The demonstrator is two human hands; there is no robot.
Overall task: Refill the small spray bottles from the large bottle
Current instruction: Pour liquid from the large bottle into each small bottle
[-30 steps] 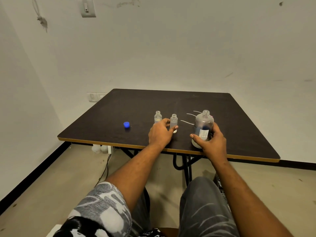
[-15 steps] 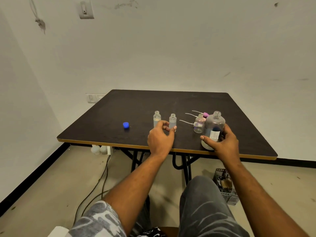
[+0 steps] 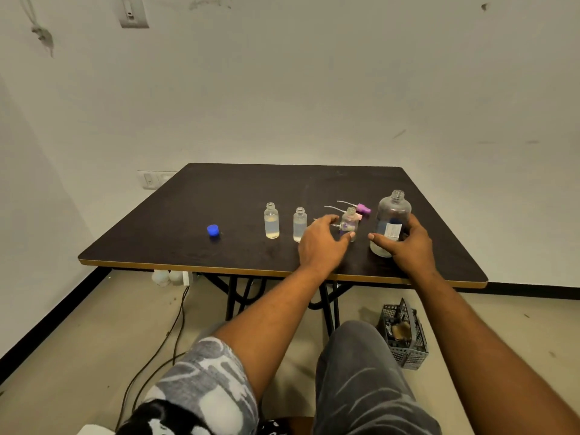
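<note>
Hands come first, nearest the desk's (image 3: 282,273) front edge. The right hand (image 3: 408,246) is wrapped round the lower body of the large bottle (image 3: 394,215), which stands upright on the desk with its neck uncapped and not yet tilted. The left hand (image 3: 323,243) is a loose, half-open cup with its thumb tip at the foot of the third small bottle (image 3: 349,222). It grips nothing that I can see, and the blur hides whether it is touching the bottle.

That third bottle stands open between the two hands, and I cannot tell how much is in it. To its left, the middle small bottle (image 3: 299,224) and the left small bottle (image 3: 271,221) both stand uncapped with clear liquid inside, so I would guess they are done or nearly so. Well off to the left lies a blue cap (image 3: 212,230), probably the large bottle's.

Just behind the third bottle lie the pink spray heads (image 3: 364,209), tubes trailing, none fitted.

My reading is that the third bottle is next to be filled. After that, three spray heads need screwing back on and the large bottle needs capping.
</note>
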